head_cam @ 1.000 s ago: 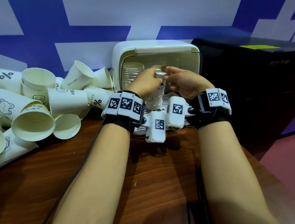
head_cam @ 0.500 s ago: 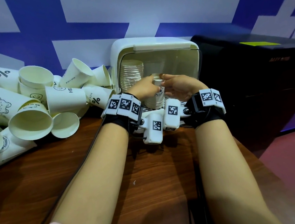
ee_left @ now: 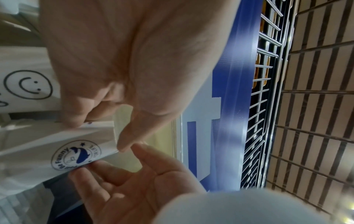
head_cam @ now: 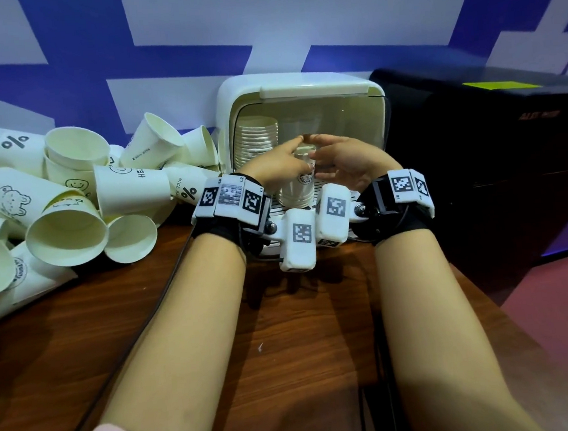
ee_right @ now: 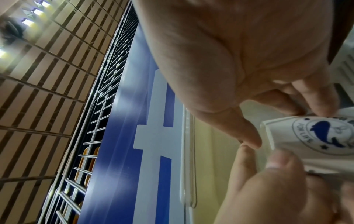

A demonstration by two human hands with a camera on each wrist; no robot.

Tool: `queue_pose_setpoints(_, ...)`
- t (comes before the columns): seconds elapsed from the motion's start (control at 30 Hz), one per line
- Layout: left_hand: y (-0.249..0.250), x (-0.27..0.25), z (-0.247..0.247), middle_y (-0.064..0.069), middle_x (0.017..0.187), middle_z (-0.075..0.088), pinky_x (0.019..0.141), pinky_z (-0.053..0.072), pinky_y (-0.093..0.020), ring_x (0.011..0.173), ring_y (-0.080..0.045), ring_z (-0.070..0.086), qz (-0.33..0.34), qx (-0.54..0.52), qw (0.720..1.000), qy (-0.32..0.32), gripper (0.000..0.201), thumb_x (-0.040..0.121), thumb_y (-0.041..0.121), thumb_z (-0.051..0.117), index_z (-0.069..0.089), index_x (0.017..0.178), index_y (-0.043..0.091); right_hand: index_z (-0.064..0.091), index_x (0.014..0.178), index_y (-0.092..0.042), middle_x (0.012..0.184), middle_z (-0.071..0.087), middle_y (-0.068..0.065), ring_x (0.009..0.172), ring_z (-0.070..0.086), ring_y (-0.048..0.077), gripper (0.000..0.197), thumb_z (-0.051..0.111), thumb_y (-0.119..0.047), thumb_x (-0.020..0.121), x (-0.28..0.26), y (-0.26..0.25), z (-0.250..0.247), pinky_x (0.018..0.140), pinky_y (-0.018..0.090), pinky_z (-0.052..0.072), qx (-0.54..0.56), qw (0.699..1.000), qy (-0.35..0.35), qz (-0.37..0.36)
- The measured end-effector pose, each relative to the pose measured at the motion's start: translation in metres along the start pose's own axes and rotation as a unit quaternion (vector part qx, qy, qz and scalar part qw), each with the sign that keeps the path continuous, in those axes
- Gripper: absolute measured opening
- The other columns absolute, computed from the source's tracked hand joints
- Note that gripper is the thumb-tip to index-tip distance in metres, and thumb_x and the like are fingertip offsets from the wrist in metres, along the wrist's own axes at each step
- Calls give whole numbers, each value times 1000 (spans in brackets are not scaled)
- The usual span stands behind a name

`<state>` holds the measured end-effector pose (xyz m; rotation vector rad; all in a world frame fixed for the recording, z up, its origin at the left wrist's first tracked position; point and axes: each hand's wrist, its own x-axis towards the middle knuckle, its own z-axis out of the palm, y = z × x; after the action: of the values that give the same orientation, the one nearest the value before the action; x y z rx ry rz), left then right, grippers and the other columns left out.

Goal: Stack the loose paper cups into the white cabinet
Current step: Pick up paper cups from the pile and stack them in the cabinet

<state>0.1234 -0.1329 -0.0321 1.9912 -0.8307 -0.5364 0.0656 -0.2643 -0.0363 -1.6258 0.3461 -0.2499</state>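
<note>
The white cabinet (head_cam: pixel 299 88) stands open at the back of the table, with a tall stack of cups (head_cam: pixel 258 142) inside on its left. In its mouth an upside-down paper cup (head_cam: pixel 298 183) with a blue whale logo (ee_left: pixel 76 153) tops a short stack. My left hand (head_cam: pixel 282 166) grips it from the left, fingers curled on its side and thumb (ee_left: pixel 130 136) at its base. From the right, my right hand (head_cam: pixel 339 163) pinches the same cup (ee_right: pixel 306 136), thumb (ee_right: pixel 249 136) at the base rim. The thumb tips nearly meet over the base.
A heap of loose paper cups (head_cam: pixel 70 198) lies on the wooden table (head_cam: pixel 286 351) left of the cabinet, some touching its side. A black box (head_cam: pixel 476 166) stands close against the cabinet's right. The table's right edge drops to a red floor (head_cam: pixel 555 313).
Both hands have stayed on the cup. Their fingertips have drawn together over its upturned base, and the cup sits a little lower in the cabinet's mouth.
</note>
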Motion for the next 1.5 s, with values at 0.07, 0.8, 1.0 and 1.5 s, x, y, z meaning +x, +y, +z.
queue_pose_setpoints(0.07,1,-2,-3,-16,152,34,108,36,-43,136,-36,36,-2,-11,1000,-6,70,95,7,54,19,153,25,54,133,-19,93,65,2,71,59,13,41,49,0,96,1,-3,2,68,23,47,-20,1000,4,5)
queue_pose_setpoints(0.8,7,-127,-72,-13,114,68,83,54,-30,92,-22,66,-4,-51,998,35,28,101,16,45,61,117,-1,60,97,-8,75,58,3,70,62,17,14,53,-20,99,-68,-74,67,73,28,54,-186,979,-43,-70)
queue_pose_setpoints(1.0,-23,-167,-112,-2,92,65,75,50,-22,86,-14,57,-45,16,986,157,14,97,20,53,64,94,12,57,95,-8,74,57,4,64,60,15,9,52,-16,98,-76,-71,123,62,22,52,-131,977,-122,-119)
queue_pose_setpoints(1.5,-67,-202,-150,-14,144,29,109,33,-46,129,-32,40,-246,212,901,287,50,91,44,54,41,136,27,50,121,-8,108,57,18,95,56,26,28,49,-28,101,-66,-13,216,84,28,49,4,977,-214,16)
